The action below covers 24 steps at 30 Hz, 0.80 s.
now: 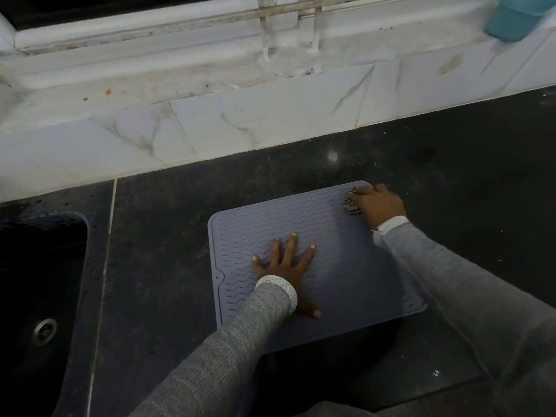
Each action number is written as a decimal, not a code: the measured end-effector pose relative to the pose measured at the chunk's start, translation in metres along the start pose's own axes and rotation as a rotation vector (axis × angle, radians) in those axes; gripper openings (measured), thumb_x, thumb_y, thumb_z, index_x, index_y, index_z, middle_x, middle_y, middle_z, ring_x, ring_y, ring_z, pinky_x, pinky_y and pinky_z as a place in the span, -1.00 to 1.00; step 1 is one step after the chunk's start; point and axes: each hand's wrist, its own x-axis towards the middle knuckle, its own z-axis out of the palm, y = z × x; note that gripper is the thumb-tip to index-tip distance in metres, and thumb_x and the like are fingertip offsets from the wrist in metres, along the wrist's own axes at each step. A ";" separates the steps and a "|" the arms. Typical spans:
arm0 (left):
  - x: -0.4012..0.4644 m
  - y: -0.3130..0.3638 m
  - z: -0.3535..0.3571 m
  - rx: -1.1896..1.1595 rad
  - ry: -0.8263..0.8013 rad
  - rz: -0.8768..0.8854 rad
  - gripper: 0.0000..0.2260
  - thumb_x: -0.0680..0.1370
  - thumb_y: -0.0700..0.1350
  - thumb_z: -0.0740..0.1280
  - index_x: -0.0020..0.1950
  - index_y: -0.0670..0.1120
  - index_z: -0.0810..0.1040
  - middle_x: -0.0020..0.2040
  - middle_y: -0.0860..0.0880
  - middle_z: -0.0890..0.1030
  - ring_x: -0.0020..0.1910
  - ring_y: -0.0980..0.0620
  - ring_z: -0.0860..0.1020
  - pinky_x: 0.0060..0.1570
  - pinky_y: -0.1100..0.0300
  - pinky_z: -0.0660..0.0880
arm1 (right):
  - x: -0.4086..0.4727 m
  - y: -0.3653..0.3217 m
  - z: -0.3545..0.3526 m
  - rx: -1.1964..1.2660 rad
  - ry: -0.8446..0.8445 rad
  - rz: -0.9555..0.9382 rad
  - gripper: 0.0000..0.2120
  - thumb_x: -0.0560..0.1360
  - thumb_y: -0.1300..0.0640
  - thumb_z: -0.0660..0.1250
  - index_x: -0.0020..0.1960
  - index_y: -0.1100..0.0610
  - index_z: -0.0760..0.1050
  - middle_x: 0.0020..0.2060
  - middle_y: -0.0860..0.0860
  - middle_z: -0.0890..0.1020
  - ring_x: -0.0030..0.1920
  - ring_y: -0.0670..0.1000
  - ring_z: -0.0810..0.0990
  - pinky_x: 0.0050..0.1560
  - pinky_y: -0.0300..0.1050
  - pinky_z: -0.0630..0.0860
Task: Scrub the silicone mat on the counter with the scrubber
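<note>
A grey-blue silicone mat [346, 266] with a wavy ridge pattern lies flat on the dark counter. My left hand [285, 266] presses down on the mat's near left part with fingers spread straight. My right hand [379, 206] is at the mat's far right corner and grips a dark, mesh-like scrubber [351, 203], which pokes out to the left of the fingers and touches the mat. Most of the scrubber is hidden under the hand.
A dark sink [39, 296] with a metal drain [45, 331] lies at the left. White marble-look tiles [240, 124] and a window ledge run along the back. A teal object [514, 19] stands on the ledge at top right.
</note>
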 end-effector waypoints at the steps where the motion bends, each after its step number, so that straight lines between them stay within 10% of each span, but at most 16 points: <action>1: 0.000 0.000 0.000 0.001 -0.003 0.000 0.21 0.10 0.42 0.45 0.34 0.33 -0.48 0.38 0.08 -0.56 0.42 -0.19 -0.45 0.20 -0.52 -0.24 | 0.001 0.006 -0.001 -0.023 -0.014 0.016 -0.65 0.55 0.06 0.18 0.34 -0.04 0.38 0.39 0.00 0.38 0.29 0.19 0.35 0.21 0.08 0.43; 24: -0.002 0.003 -0.003 0.005 -0.002 0.004 0.20 0.13 0.41 0.44 0.38 0.30 -0.45 0.40 0.05 -0.55 0.42 -0.21 -0.44 0.19 -0.53 -0.23 | 0.025 -0.048 -0.016 -0.114 0.010 -0.548 -0.44 0.52 0.17 0.27 0.45 -0.07 0.18 0.48 -0.09 0.22 0.48 0.04 0.14 0.44 0.05 0.14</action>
